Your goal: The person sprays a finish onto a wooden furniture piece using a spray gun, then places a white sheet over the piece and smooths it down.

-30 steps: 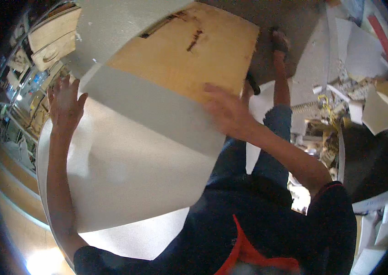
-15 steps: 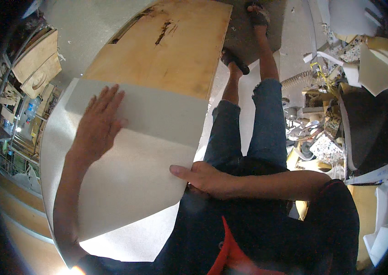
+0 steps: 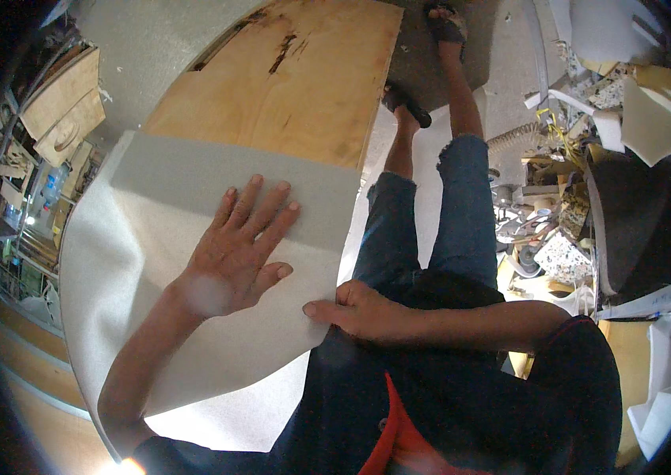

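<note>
A pale grey, flexible sheet (image 3: 224,348) covers the near part of a plywood board (image 3: 296,103). The board's bare wood runs on toward the far end, with dark damaged spots in it. My left hand (image 3: 236,253) lies on the sheet with its fingers spread, close to the middle. At the sheet's right edge my right hand (image 3: 359,311) is closed, thumb on top and fingers curled under the edge. Toward the left side the sheet bulges up in soft folds. Whatever lies beneath it is hidden.
Foam offcuts and scraps (image 3: 565,257) are heaped on the right, beside a dark panel (image 3: 648,229). Shelving with wooden pieces (image 3: 66,119) and a plastic bottle (image 3: 54,186) stands on the left. My legs (image 3: 462,206) are right of the board.
My left hand has slid right across the sheet, toward the middle, and its fingers have spread. The sheet's left part has bulged more. My right hand has shifted slightly at the edge.
</note>
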Tool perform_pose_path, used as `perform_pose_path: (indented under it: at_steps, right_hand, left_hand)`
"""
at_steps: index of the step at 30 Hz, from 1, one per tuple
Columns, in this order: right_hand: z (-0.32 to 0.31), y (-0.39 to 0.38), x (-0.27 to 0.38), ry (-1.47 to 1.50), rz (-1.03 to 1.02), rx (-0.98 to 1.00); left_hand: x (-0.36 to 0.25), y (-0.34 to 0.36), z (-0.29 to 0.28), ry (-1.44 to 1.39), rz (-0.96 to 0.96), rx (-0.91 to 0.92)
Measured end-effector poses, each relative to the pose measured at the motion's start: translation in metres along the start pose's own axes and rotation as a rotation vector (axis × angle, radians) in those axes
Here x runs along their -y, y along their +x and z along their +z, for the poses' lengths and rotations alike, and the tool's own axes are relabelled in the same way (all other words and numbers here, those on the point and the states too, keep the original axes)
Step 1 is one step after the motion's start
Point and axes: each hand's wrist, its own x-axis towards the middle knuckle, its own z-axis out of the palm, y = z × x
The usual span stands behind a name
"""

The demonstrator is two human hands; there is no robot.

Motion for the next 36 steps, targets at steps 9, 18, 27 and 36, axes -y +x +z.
perform_pose_path:
  at_steps: [9,18,27,36]
  right_hand:
    - [-0.013,0.007,-0.017,-0.151,-0.002,-0.005]
    - [-0.015,0.015,-0.026,-0.236,-0.213,-0.083]
    - [-0.015,0.011,-0.006,-0.323,0.151,-0.096]
    - [-0.029,-0.023,0.055,-0.594,-0.102,-0.063]
  left_hand:
    - [-0.026,0.009,0.007,-0.078,0.108,-0.034]
    - [-0.034,0.033,0.015,-0.166,0.199,-0.24]
    - [0.109,-0.013,0.033,0.168,-0.507,-0.186]
    - [0.242,-0.04,0.054,0.354,-0.851,-0.192]
